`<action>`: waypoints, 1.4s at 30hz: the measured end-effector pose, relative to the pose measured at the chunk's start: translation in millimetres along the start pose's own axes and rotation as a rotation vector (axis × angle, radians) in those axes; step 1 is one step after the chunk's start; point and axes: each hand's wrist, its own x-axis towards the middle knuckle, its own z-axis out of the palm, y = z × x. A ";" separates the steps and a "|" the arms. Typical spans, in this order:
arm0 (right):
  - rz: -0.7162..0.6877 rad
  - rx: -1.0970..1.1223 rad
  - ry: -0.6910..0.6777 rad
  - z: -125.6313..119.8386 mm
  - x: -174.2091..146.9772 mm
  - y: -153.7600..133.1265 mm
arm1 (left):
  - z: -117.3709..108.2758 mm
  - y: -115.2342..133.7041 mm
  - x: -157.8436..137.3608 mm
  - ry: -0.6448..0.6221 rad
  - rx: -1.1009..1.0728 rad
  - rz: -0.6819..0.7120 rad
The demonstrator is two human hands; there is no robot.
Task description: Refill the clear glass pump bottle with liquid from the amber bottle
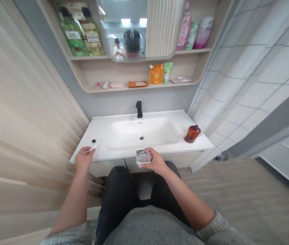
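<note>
My right hand (pixel 156 161) is wrapped round a clear, square-sided glass bottle (pixel 142 158), held just off the front edge of the washbasin. Over the left front corner of the white counter (pixel 103 131), my left hand (pixel 83 159) pinches a small, thin, whitish translucent piece (pixel 91 148); blur hides its kind. Just beyond those fingers, a small round black cap (pixel 94 141) lies on the counter. A brown-red bottle (pixel 192 134) with a dark top stands at the counter's right end.
A black faucet (pixel 139 109) rises behind the basin (pixel 144 131). Above, a shelf (pixel 124 89) bears an orange pouch (pixel 156 74), a green tube (pixel 167 72) and small items. Green and yellow bottles stand upper left, pink ones upper right. A mirror (pixel 116 25) hangs between. Pleated curtain (pixel 32 102) borders the left.
</note>
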 end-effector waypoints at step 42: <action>-0.175 -0.177 0.469 -92.8 4.8 8.2 | 89.9 123.8 -128.4 -0.749 -0.616 0.219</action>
